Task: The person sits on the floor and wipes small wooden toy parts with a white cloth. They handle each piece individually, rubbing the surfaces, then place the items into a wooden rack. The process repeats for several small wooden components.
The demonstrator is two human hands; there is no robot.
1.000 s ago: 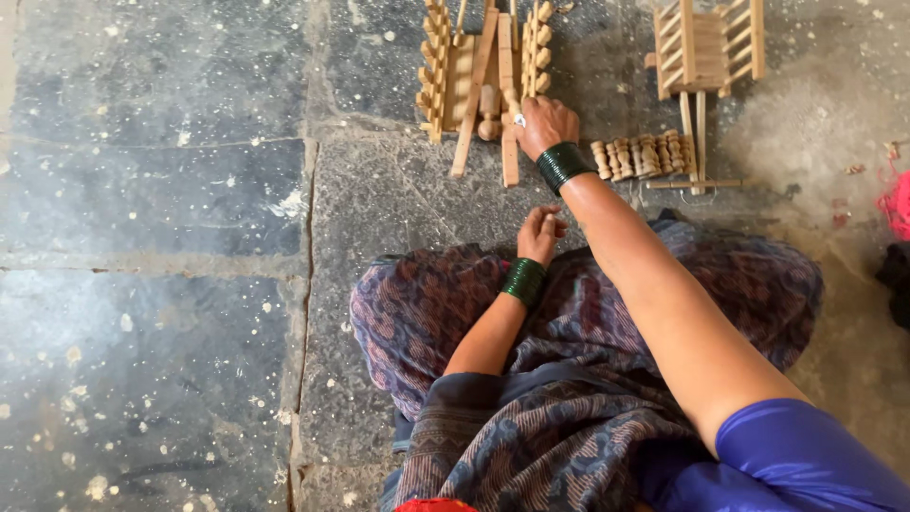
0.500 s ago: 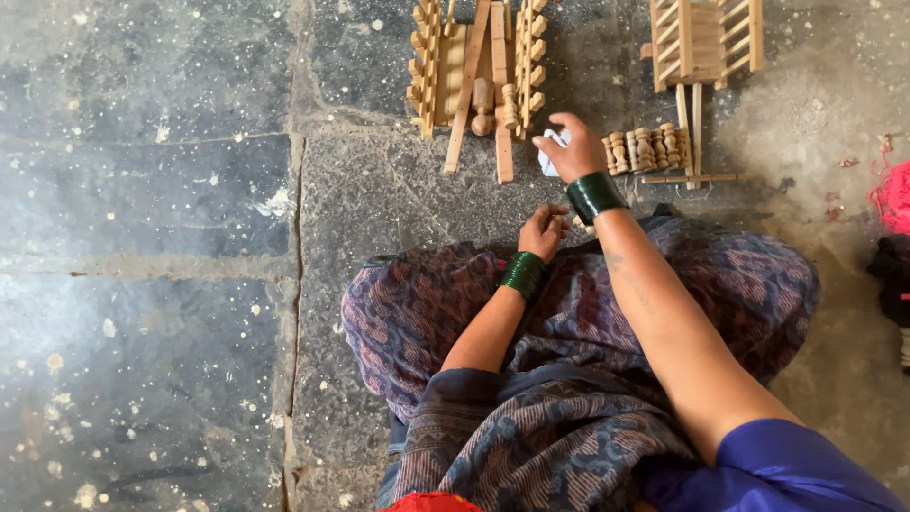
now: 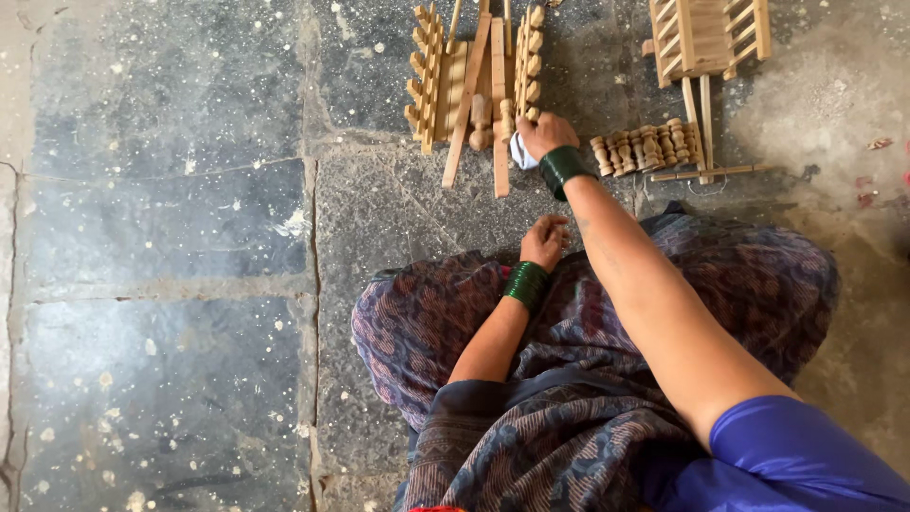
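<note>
Patterned cloth (image 3: pixel 607 398) is spread over the lap, nearest. The left hand (image 3: pixel 544 241) is rested, loosely curled, on the knee, holding nothing. Farther out, the right arm is stretched forward; the right hand (image 3: pixel 544 136) is closed around a white rag (image 3: pixel 520 152), beside wooden slats (image 3: pixel 474 85) and turned spindles (image 3: pixel 645 149) on the stone floor (image 3: pixel 171 237).

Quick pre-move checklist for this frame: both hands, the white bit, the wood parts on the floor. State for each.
1. Right hand at the wooden slat pile: ok, beside its lower end.
2. White piece gripped in right hand: ok, though what it is cannot be told.
3. Left hand free: cannot tell, fingers curled on the lap.
4. Row of turned wooden pegs in reach: ok, just right of the wrist.
5. Ladder-like wooden frame complete: cannot tell, cut off by the picture edge.
</note>
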